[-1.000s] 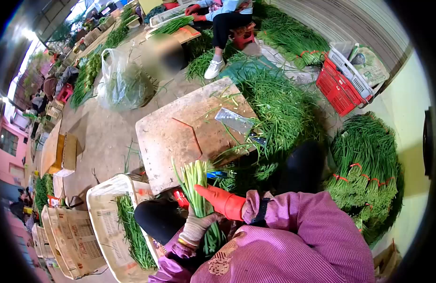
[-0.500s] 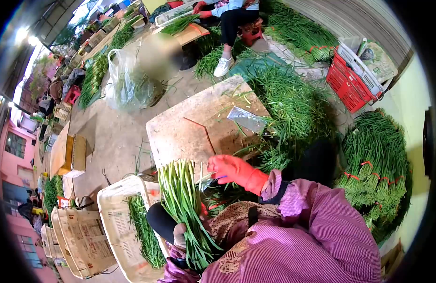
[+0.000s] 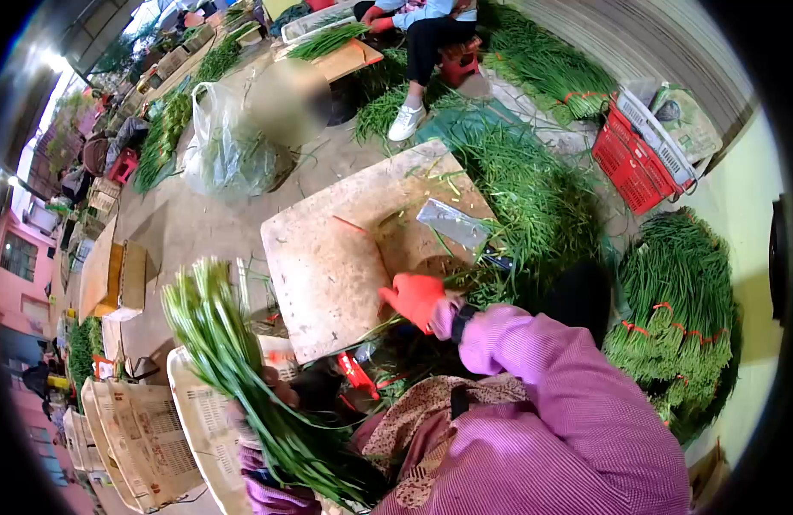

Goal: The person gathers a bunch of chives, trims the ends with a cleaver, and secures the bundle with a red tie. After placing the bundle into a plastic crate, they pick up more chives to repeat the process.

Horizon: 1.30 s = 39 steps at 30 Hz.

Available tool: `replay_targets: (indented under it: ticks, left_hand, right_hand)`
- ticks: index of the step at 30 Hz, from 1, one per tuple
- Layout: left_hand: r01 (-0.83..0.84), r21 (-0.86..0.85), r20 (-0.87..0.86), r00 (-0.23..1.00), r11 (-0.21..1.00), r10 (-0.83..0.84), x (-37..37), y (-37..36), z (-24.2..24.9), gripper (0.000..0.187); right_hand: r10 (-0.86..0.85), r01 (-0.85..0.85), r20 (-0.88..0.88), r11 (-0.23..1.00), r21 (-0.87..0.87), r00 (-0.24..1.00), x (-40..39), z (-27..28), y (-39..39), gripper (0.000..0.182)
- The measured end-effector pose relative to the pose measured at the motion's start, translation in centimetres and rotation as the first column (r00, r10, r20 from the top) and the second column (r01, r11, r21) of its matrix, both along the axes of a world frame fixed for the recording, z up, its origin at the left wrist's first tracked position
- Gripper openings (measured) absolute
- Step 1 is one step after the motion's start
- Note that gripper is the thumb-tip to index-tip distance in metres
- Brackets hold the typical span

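Observation:
My left hand (image 3: 282,391), partly hidden by leaves, is wrapped round a bunch of garlic chives (image 3: 233,360). Its pale stalk ends point up and left, and the green leaves trail down toward my lap. In a red rubber glove, my right hand (image 3: 415,300) is at the near edge of a worn wooden board (image 3: 319,249). Its fingers look curled, and what they hold, if anything, is hidden. On the board's right side lies a cleaver (image 3: 452,225), its dark handle among loose greens. Cut bits are scattered around the blade.
White plastic crates (image 3: 143,429) stand at the lower left. Loose greens (image 3: 534,184) are heaped right of the board, with tied bundles (image 3: 671,300) farther right. A red basket (image 3: 632,159) stands behind. Beyond the board are a plastic bag (image 3: 229,154) and another seated person (image 3: 426,34).
My left hand has swung the chives left and tilted them over the crate. My right hand has moved slightly right and turned downward, its fingers more curled. The view has shifted a little.

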<state>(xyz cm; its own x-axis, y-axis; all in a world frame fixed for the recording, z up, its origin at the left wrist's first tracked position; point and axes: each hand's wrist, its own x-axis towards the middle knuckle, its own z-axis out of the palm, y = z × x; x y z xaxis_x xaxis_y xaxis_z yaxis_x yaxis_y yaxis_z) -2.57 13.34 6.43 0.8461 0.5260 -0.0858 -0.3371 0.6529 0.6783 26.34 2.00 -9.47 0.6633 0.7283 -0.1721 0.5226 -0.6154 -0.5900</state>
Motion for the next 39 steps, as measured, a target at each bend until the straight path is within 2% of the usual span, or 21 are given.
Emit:
replay_targets:
  ticks: [1, 3, 7, 10, 11, 12, 13, 15, 17, 18, 20, 21, 22, 24, 25, 26, 30, 33, 35, 37, 39]
  left_hand:
    - [-0.111, 0.013, -0.067, 0.991, 0.994, 0.112, 0.6, 0.3, 1.1, 0.054]
    - [0.114, 0.097, 0.142, 0.982, 0.989, -0.127, 1.4, 3.6, 1.9, 0.05]
    - [0.123, 0.166, -0.205, 0.975, 0.978, -0.088, 2.7, 7.4, 5.6, 0.044]
    - [0.093, 0.412, -0.357, 0.932, 0.907, 0.066, 4.4, 9.7, 7.5, 0.058]
    - [0.131, 0.458, -0.374, 0.926, 0.879, 0.057, 4.8, 11.2, 7.6, 0.062]
    - [0.271, 0.48, -0.42, 0.906, 0.834, -0.053, 5.5, 12.8, 8.4, 0.059]
    - [0.544, 0.542, -0.624, 0.771, 0.64, -0.128, 5.9, 19.0, 6.4, 0.05]
    - [0.514, 0.672, -0.567, 0.82, 0.534, -0.076, 9.0, 18.3, 7.7, 0.043]
    - [0.619, 0.758, -0.646, 0.756, 0.206, 0.104, 12.7, 18.1, 8.4, 0.062]
    - [0.635, 0.682, -0.706, 0.701, 0.361, 0.102, 14.9, 15.3, 10.0, 0.064]
    - [0.535, 0.801, -0.58, 0.804, 0.267, 0.129, 18.8, 12.7, 7.5, 0.069]
    - [0.657, 0.748, -0.656, 0.707, 0.099, 0.264, 20.1, 12.5, 5.7, 0.069]
    - [0.455, 0.876, -0.423, 0.885, -0.162, 0.196, 21.9, 12.1, 2.7, 0.072]
    - [0.467, 0.806, -0.41, 0.884, -0.364, 0.227, 24.6, 11.0, -2.7, 0.078]
    - [0.739, 0.597, -0.653, 0.674, -0.312, 0.345, 25.4, 10.7, -7.5, 0.082]
    - [0.793, 0.481, -0.707, 0.603, -0.374, 0.37, 26.5, 10.1, -10.4, 0.088]
    - [0.77, 0.485, -0.634, 0.636, -0.416, 0.439, 25.3, 8.9, -17.0, 0.091]
    - [0.746, 0.471, -0.567, 0.665, -0.472, 0.486, 24.1, 8.0, -15.6, 0.098]
    - [0.808, 0.399, -0.625, 0.585, -0.433, 0.517, 24.3, 7.1, -14.2, 0.106]
    - [0.791, 0.444, -0.597, 0.612, -0.421, 0.519, 24.0, 6.8, -14.5, 0.107]
    - [0.74, 0.503, -0.517, 0.671, -0.445, 0.531, 23.1, 6.1, -15.7, 0.101]
  right_hand:
    - [-0.013, 0.016, 0.024, 0.994, -0.111, 1.0, 1.2, -0.6, 1.4, 0.055]
    - [-0.019, 0.022, 0.016, 0.983, -0.182, 1.0, 1.9, -1.9, 2.9, 0.059]
    - [0.034, 0.006, 0.198, 0.98, -0.199, 0.98, 1.8, -7.4, 6.0, 0.048]
    - [-0.167, 0.162, -0.04, 0.981, -0.102, 0.985, 4.1, -8.3, 5.1, 0.028]
    - [-0.088, 0.017, -0.305, 0.973, -0.23, 0.948, 6.8, -6.9, 5.0, 0.028]
    - [-0.147, 0.08, -0.594, 0.987, -0.138, 0.791, 8.0, -6.8, 4.0, 0.027]
    - [-0.154, 0.173, -0.823, 0.982, -0.069, 0.547, 9.1, -6.8, 3.0, 0.027]
    - [-0.077, 0.156, -0.886, 0.988, -0.005, 0.458, 10.1, -4.5, 1.6, 0.026]
    - [0.02, 0.107, -0.921, 0.992, 0.067, 0.389, 10.3, -3.8, 0.7, 0.024]
    - [0.095, 0.04, -0.919, 0.992, 0.119, 0.382, 10.0, -3.4, 0.2, 0.021]
    - [0.117, 0.061, -0.943, 0.988, 0.143, 0.312, 9.2, -3.7, 0.0, 0.022]
    - [0.146, 0.059, -0.944, 0.984, 0.171, 0.296, 8.7, -3.5, -0.2, 0.023]
    - [0.109, 0.056, -0.927, 0.989, 0.138, 0.358, 8.1, -3.8, -0.2, 0.024]
    - [0.075, 0.094, -0.933, 0.989, 0.115, 0.351, 6.9, -4.3, -0.5, 0.026]
    - [0.032, 0.117, -0.932, 0.99, 0.079, 0.362, 6.2, -4.2, -0.6, 0.027]
    - [-0.005, 0.011, -0.949, 1.0, -0.002, 0.314, 6.2, -5.9, 0.0, 0.028]
    - [-0.111, 0.116, -0.963, 0.99, -0.084, 0.246, 5.3, -5.8, 0.1, 0.028]
    - [-0.132, 0.07, -0.948, 0.991, -0.116, 0.29, 5.5, -6.5, 0.3, 0.031]
    - [-0.073, -0.05, -0.926, 0.994, -0.099, 0.371, 5.9, -6.0, 0.2, 0.035]
    - [-0.103, -0.076, -0.887, 0.985, -0.153, 0.451, 6.2, -2.5, -0.3, 0.04]
    - [0.099, -0.23, -0.595, 0.962, -0.148, 0.798, 7.4, -1.5, -2.0, 0.043]
